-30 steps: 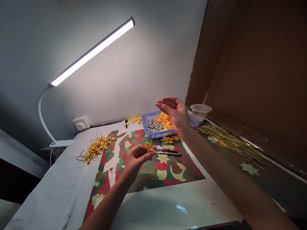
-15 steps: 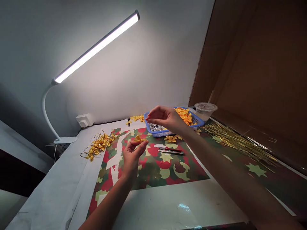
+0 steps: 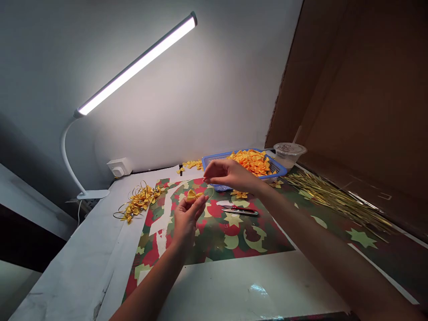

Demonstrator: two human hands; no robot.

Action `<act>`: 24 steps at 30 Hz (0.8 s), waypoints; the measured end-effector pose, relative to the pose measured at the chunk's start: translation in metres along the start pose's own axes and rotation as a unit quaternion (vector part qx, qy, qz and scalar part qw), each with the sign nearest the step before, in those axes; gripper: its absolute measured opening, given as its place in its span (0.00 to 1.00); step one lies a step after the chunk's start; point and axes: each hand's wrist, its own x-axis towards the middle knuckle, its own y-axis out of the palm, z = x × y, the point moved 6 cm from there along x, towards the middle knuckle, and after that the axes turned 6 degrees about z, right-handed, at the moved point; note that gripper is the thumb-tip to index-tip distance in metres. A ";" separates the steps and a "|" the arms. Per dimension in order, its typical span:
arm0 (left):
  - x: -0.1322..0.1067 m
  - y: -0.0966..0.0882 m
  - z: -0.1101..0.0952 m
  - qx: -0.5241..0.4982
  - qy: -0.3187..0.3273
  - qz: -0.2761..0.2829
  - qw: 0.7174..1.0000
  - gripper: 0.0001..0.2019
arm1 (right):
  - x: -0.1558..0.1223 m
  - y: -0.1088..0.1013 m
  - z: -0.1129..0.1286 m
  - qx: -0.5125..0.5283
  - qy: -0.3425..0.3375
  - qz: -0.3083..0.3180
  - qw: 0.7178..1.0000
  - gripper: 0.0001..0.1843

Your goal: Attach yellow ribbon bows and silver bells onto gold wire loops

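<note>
My left hand [image 3: 187,218] pinches a yellow ribbon bow [image 3: 193,196] between thumb and fingers above the patterned sheet. Just above and to the right, my right hand [image 3: 230,174] is closed in a pinch. A thin gold strand [image 3: 213,191] curves from the left fingertips up toward the right ones, and its far end is hard to make out. Behind the right hand, a blue basket [image 3: 214,157] holds many orange-yellow bows [image 3: 251,161]. Thread snips with red on the handle [image 3: 240,211] lie on the sheet, right of the left hand.
At left lies a pile of yellow bows with wire loops [image 3: 142,200]. Long gold strands [image 3: 337,200] lie at right, below a lidded plastic cup [image 3: 289,154] with a straw. A lit clamp lamp [image 3: 137,64] leans over the table. Cardboard [image 3: 361,89] walls the right side.
My right hand has moved slightly down and left, nearer the bow, from over the basket's silvery beads. The thin strand between the hands now shows. The left hand still holds the bow.
</note>
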 end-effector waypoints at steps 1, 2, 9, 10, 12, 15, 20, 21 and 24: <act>0.000 0.000 0.001 -0.002 -0.002 0.002 1.000 0.16 | -0.001 0.001 0.001 -0.003 0.002 0.006 1.000 0.05; 0.000 0.000 0.001 -0.003 -0.004 0.003 1.000 0.16 | -0.001 0.002 0.002 -0.005 0.003 0.010 1.000 0.04; 0.000 0.001 0.002 -0.009 -0.007 0.011 1.000 0.16 | -0.001 0.009 -0.001 0.005 -0.006 0.056 0.998 0.04; 0.001 0.001 0.002 -0.010 -0.006 0.011 1.000 0.16 | -0.001 0.009 -0.002 0.010 -0.006 0.061 0.998 0.05; 0.001 0.001 0.002 -0.010 -0.002 0.010 1.000 0.16 | 0.000 0.010 -0.005 0.016 -0.003 0.067 0.998 0.05; 0.002 0.001 0.001 0.000 0.007 0.009 1.000 0.16 | 0.001 0.011 -0.007 0.026 0.008 0.071 0.997 0.05; 0.000 0.002 -0.009 0.048 0.052 0.014 0.997 0.14 | 0.001 0.010 -0.003 0.064 0.006 0.064 0.996 0.05; -0.001 0.002 -0.013 0.061 0.069 0.015 0.996 0.13 | 0.001 0.009 -0.001 0.082 0.002 0.060 0.995 0.06; -0.005 0.000 -0.029 0.104 0.144 0.009 0.984 0.10 | 0.000 0.007 0.004 0.146 -0.005 0.060 0.987 0.07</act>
